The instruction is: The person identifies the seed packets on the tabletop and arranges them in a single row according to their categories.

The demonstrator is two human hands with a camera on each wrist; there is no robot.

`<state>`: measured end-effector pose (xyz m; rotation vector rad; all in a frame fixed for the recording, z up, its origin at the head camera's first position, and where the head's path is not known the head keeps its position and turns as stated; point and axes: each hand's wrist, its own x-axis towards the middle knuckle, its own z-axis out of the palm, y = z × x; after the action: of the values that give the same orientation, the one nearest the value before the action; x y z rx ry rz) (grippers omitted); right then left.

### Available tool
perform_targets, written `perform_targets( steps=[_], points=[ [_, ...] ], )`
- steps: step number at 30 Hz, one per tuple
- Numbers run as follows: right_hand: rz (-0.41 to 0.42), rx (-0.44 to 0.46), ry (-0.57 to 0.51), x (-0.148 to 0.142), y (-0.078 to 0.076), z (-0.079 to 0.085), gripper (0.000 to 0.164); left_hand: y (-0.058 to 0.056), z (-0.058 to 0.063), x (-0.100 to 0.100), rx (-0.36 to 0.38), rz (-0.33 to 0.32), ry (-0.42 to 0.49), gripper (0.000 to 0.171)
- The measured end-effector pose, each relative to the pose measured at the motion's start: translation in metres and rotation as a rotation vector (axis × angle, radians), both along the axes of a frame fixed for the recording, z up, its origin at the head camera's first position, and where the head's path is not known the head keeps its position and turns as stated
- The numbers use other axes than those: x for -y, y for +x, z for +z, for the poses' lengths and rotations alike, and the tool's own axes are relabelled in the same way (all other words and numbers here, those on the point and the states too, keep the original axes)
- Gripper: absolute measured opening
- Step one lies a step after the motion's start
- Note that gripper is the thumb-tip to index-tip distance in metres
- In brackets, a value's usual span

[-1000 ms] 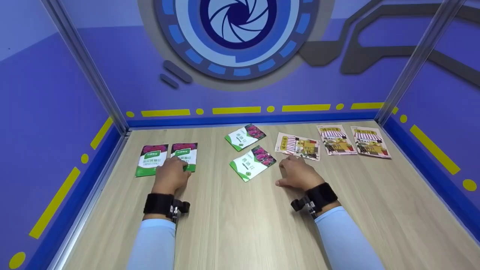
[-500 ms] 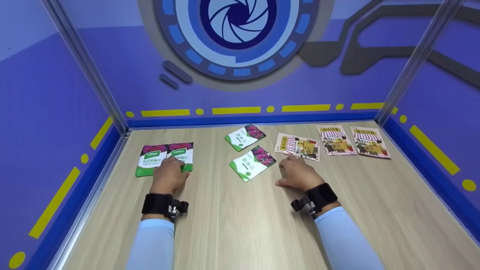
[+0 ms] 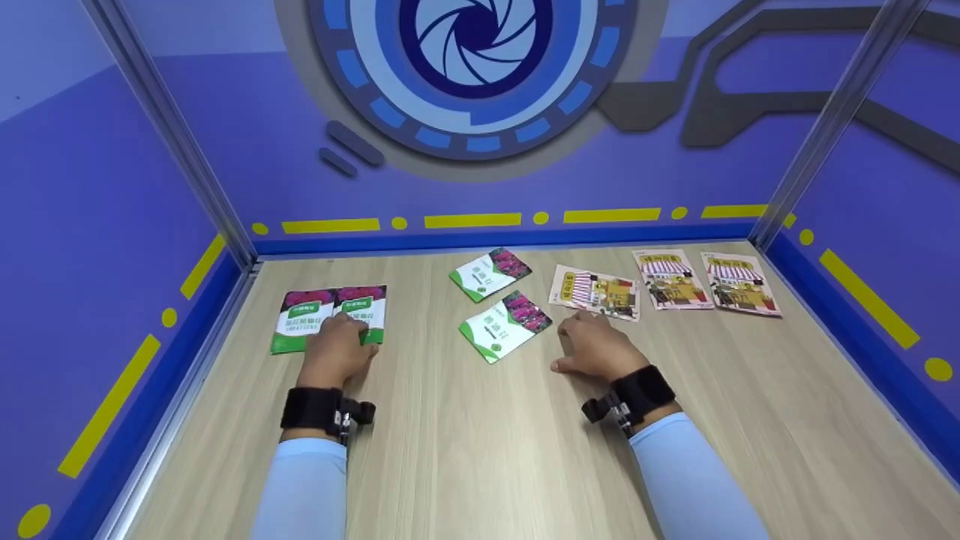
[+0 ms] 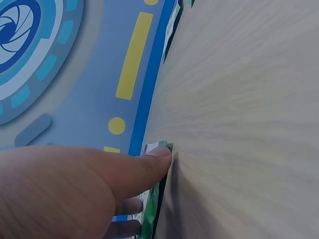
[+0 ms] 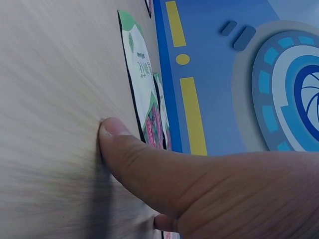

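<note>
Two green-and-white seed packets with red flower pictures lie side by side at the left in the head view. My left hand point(image 3: 335, 349) is over the right-hand seed packet point(image 3: 373, 311). In the left wrist view the thumb point(image 4: 158, 155) presses its edge, with fingertips behind on its face. The other seed packet point(image 3: 289, 341) lies edge to edge with it, partly behind my hand. My right hand point(image 3: 600, 349) rests bent on the table, holding nothing. Its fingertips are right at the lower edge of a pink packet point(image 3: 600, 289) with a striped-awning picture.
Two tilted white-and-green seed packets with pink flowers, one farther back point(image 3: 484, 276) and one nearer point(image 3: 499, 334), lie mid-table. Two more pink packets, a left one point(image 3: 671, 281) and a right one point(image 3: 742, 285), lie at back right. Blue panels point(image 3: 487, 199) enclose the wooden table point(image 3: 480, 450).
My left hand has slid the right-hand seed packet a little to the left, closing the gap to the one beside it. My right hand has stayed in place.
</note>
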<state>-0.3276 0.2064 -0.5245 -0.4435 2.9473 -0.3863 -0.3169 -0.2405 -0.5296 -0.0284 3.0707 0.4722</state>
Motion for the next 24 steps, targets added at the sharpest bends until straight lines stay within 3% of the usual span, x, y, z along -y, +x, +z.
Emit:
perform_targets(
  steps=[7,19,24],
  points=[
    [-0.011,0.002,0.009,0.001,0.001,0.001,0.073,-0.001,0.003,-0.003,0.007,0.026,0.037,0.055],
    [-0.003,-0.011,0.003,0.001,0.001,-0.001,0.070,-0.007,0.004,-0.023,-0.021,-0.039,0.093,0.050],
    [0.010,-0.026,-0.005,0.000,0.000,0.000,0.070,-0.015,0.008,-0.041,-0.048,-0.110,0.118,0.049]
  ],
)
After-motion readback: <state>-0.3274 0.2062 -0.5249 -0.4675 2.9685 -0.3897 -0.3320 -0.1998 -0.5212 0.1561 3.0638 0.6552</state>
